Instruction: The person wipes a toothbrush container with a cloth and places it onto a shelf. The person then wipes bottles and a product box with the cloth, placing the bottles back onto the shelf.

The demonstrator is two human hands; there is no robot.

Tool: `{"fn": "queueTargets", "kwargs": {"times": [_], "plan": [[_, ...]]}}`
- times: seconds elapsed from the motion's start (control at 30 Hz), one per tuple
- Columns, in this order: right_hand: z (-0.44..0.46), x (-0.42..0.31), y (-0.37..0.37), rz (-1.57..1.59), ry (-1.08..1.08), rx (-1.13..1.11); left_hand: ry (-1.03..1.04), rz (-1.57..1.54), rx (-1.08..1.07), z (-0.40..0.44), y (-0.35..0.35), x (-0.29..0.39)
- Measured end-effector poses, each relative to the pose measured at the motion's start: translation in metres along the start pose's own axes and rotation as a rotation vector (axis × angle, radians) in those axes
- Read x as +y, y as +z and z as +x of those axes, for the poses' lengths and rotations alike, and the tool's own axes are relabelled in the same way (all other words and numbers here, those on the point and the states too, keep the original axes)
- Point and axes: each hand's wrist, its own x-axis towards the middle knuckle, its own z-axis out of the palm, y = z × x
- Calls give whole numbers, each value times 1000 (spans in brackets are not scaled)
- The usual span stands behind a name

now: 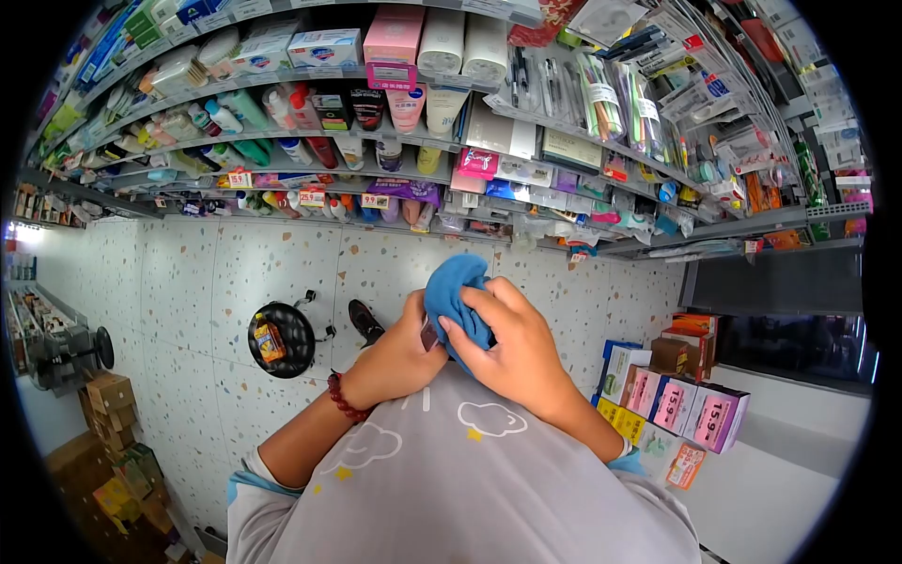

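A crumpled blue cloth [456, 282] is bunched up in front of my chest, gripped by the fingers and thumb of my right hand [515, 348]. My left hand [399, 355], with a dark red bead bracelet [346, 399] at its wrist, is closed around a small dark item [428, 335]. The cloth presses against that item and covers most of it, so its kind cannot be made out. Both hands meet just above the grey apron [507, 479].
Store shelves [395, 179] packed with bottles, tubes, boxes and pens curve across the front. On the floor at left, a round black stool [299, 324] bears a yellow-labelled bottle [269, 340]. A fan [70, 350] and cartons [110, 390] stand farther left; priced boxes [673, 402] are stacked at right.
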Motion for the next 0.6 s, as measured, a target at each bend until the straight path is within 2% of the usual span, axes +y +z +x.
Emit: {"fn": "queueTargets", "kwargs": {"times": [0.43, 0.53, 0.6], "plan": [[-3, 7, 6, 10, -15, 21, 2, -84, 55, -7, 2, 3], [-10, 20, 7, -35, 2, 29, -50, 28, 84, -12, -5, 3], [-14, 39, 12, 42, 62, 21, -112, -186, 98, -15, -8, 8]]}}
